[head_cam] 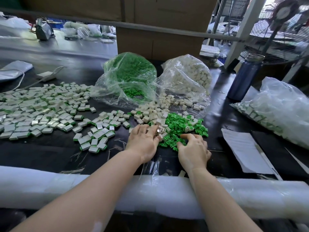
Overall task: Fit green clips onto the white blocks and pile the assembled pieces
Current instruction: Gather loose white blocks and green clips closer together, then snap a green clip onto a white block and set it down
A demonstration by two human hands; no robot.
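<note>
We've got left hand point(143, 141) pinching small white hard-plastic block point(158, 131), right hand point(194, 148) curled, thumb and forefinger closing over green plastic clips point(178, 126) heaped on black worktop point(50, 156). Both feel light, stiff, bit slippery; we'd pinch by side edges.

Assembled pile point(41, 111) left of clips point(180, 129), bags point(130, 77) behind.
</note>
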